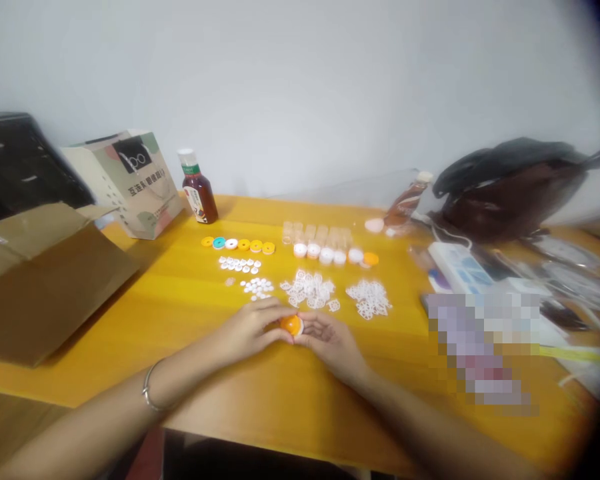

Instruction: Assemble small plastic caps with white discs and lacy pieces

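Between my left hand [265, 327] and my right hand [330, 340] is a small round orange cap [292, 325] with a white edge on its right side. Fingers of both hands close around it, just above the table. Beyond them lie a pile of small white discs [258, 287] and two heaps of white lattice-like plastic pieces [309, 291], [369, 299]. Farther back run a row of yellow, teal and white ring caps [243, 245] and a row of white and orange round caps [327, 255]. Clear cylindrical pieces [317, 235] stand behind those.
A cardboard box [50, 280] and a paper bag [140, 187] occupy the left. Two dark drink bottles [200, 193], [405, 203] stand near the wall. On the right are a black bag [520, 187], a white power strip [463, 267], cables and a blurred-out item [480, 360].
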Tool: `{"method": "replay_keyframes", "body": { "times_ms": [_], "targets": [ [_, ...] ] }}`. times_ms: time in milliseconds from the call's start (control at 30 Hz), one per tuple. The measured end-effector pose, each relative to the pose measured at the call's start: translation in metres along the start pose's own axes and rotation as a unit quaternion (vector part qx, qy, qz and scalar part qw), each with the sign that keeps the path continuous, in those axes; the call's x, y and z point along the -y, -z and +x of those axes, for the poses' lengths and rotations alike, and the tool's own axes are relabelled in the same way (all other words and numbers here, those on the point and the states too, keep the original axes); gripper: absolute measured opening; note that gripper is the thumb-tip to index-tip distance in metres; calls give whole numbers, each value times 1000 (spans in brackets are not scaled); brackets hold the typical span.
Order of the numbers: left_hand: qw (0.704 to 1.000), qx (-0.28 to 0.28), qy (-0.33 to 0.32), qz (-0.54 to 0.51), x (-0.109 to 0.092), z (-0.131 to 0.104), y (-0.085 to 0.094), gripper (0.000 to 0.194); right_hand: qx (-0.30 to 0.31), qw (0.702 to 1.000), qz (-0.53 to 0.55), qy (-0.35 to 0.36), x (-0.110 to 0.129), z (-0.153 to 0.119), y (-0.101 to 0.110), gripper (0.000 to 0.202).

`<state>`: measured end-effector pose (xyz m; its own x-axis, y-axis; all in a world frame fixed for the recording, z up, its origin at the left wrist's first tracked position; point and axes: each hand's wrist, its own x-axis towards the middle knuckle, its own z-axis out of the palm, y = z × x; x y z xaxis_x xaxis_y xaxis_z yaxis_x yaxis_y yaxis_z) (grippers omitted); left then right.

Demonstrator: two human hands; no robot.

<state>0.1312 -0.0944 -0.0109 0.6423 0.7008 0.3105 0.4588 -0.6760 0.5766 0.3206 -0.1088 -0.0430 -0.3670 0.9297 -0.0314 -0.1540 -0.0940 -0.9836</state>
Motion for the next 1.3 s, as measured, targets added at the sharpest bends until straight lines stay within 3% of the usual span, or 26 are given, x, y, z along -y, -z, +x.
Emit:
{"method": "replay_keyframes", "body": {
  "times_ms": [367,667,733,867,1033,1167,1300],
  "targets": [
    [998,42,-32,-45,0,1,9,36,33,999,11,-16,4,0,0,25],
    [999,-30,-1,-45,-4,-1,27,36,-4,999,30,-31,5,5,3,34],
    [999,2,13,-35,-3,-2,34,33,-20,999,29,-29,7,5,4,35],
    [991,132,36,4,-1,-6,33,24,-38,999,31,-21,8,4,4,36],
    [985,162,31,46,3,-10,19,20,-39,999,27,-17,5,4,4,37],
    [992,113,22,42,-1,-7,19,36,-35,999,13,-13,4,4,4,37],
    [999,0,27,31,-6,-3,13,23,-32,999,-10,0,0,3,1,35]
  ]
}}
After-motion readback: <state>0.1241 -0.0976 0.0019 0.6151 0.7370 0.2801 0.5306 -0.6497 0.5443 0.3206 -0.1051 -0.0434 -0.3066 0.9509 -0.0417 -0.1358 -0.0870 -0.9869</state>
